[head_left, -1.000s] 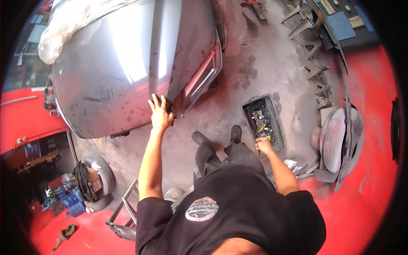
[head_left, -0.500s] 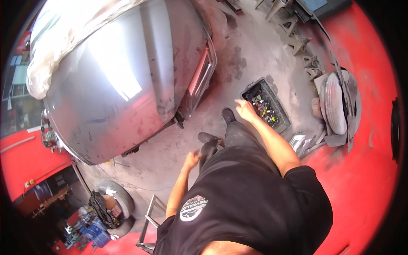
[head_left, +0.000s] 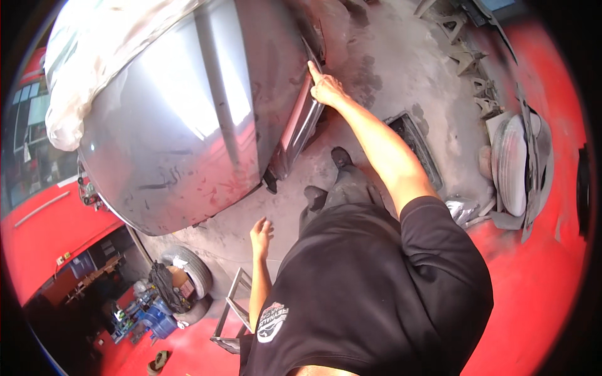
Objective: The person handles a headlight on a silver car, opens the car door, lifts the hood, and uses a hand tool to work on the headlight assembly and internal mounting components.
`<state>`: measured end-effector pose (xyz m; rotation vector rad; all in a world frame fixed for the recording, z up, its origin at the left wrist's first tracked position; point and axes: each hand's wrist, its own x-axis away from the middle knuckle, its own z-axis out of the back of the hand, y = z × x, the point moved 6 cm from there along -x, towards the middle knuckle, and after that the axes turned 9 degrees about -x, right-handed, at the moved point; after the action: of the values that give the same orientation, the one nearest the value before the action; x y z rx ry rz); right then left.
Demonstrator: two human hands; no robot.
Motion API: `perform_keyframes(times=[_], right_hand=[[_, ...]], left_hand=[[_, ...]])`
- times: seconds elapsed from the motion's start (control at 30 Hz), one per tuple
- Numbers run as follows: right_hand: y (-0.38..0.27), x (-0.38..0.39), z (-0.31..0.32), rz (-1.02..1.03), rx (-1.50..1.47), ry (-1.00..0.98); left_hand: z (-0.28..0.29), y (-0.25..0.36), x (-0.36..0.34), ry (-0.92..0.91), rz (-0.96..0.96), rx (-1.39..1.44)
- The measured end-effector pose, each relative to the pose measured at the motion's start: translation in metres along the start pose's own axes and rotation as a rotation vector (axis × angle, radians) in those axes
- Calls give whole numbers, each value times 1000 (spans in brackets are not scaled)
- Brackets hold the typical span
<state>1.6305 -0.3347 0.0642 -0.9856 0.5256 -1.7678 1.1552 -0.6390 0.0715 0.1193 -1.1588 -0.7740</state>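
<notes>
A dark grey car hood, glossy in the middle and smudged along its front, fills the left and centre. At its right corner sits a long headlight with a reddish sheen. My right hand is stretched out to the headlight's upper end, index finger extended and the other fingers partly curled. Its fingertip is at the edge between light and hood; whether it presses there I cannot tell. Nothing shows in that hand. My left hand hangs below the car's front edge, empty, its fingers loosely apart.
Crumpled plastic sheeting covers the car's far left part. A black bin stands on the floor, partly behind my right forearm. Metal stands and a dusty tire line the right. A metal frame stands beside my left arm.
My right hand has moved from above the bin, up and left to the headlight. My left hand has shifted left and its fingers have loosened. The view has shifted slightly.
</notes>
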Motion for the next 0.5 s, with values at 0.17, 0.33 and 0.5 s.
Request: perform_keyframes(times=[0.17,0.33,0.5], right_hand=[[-10,-13,18,71,204,-39],[-9,9,-3,458,586,-146],[74,106,-95,477,335,-494]], left_hand=[[-46,12,6,-111,-65,-99],[-54,-23,7,-166,9,-139],[-31,-36,12,-82,80,-91]])
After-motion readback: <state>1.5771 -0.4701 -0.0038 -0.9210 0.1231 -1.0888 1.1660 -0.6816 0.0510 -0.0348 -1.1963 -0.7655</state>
